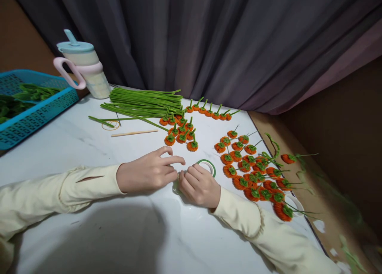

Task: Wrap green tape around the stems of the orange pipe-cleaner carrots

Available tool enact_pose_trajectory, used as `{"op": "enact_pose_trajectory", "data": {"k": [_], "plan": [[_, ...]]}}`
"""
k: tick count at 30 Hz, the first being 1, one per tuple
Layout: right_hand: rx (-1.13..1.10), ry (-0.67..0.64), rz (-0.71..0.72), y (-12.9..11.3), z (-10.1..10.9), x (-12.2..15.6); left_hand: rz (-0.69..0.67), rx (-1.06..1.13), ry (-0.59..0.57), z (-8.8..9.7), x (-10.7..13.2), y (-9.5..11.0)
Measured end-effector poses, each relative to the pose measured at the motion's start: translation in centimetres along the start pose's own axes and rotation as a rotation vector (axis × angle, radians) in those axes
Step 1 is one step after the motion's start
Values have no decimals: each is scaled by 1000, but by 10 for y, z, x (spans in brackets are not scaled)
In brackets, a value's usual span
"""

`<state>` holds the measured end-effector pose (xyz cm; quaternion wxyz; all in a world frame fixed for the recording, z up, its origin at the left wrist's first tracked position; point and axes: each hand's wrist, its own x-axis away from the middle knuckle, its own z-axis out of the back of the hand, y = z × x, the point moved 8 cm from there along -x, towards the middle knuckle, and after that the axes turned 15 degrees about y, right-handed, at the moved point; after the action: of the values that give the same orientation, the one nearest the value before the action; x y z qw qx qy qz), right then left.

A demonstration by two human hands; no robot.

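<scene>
My left hand (149,169) comes in from the left, just above the white table. Its far fingers are spread and partly stretched, while the near finger bends down beside my right hand, with the thumb out of sight. My right hand (200,186) is curled closed, its fingertips turned toward the left hand. A tiny piece seems to be between the two hands, mostly covered by the fingers. Right behind my right hand lies a roll of green tape (213,167). Small orange persimmon-like pieces with green tops and short stems (192,146) lie beyond the hands.
More orange pieces with thin wire stems (238,155) cover the right side. Green fuzzy stems (143,102) are piled at the back near a wooden stick (134,133) and rubber band (106,126). A tumbler (94,81) and blue basket (44,111) stand left. A curtain (179,39) hangs behind.
</scene>
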<state>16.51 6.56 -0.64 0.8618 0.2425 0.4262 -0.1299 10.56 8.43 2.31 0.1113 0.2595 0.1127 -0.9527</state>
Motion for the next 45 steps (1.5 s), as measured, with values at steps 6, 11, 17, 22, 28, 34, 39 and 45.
{"op": "enact_pose_trajectory", "data": {"k": [6, 11, 17, 22, 28, 34, 39, 45], "plan": [[25, 10, 101, -7, 5, -4, 142, 120, -13, 0, 1, -3], [14, 54, 149, -11, 9, -6, 363, 270, -53, -2, 0, -6], [-19, 7, 152, -12, 6, -5, 563, 575, -307, -17, 8, -8], [-11, 10, 52, -3, 5, -3, 688, 678, -354, -18, 13, -16], [-5, -10, 4, 2, 2, -3, 599, 631, -283, -12, 7, -15], [-34, 7, 4, 2, 3, -4, 561, 620, -285, -15, 8, -13], [-58, 10, 22, 0, 4, -1, 486, 545, -241, -13, 6, -12], [-39, -19, 32, -3, 2, -1, 495, 491, -218, -10, 6, -14]]}}
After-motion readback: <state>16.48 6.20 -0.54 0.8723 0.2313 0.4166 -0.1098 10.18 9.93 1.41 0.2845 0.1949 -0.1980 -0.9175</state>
